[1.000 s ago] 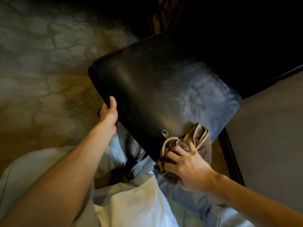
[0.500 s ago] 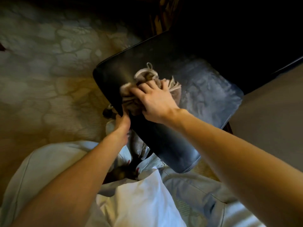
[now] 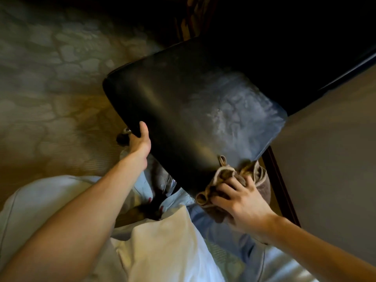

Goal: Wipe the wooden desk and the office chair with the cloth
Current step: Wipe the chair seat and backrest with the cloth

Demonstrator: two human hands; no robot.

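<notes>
Now the left hand reaches out on a nearly straight arm and clamps the side edge of the black chair, thumb lying on top. Meanwhile the right hand, wrist bent, has its grip curled tight round the bunched brown cloth, pressing it against the chair's lower corner.

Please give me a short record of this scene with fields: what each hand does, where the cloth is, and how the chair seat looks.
left hand: grips the left edge of the black chair seat, thumb on top
right hand: holds the bunched cloth
cloth position: at the seat's near right corner, touching its edge
seat surface: pale patch with smears on the right half; the left half is dark
floor: patterned carpet
</notes>
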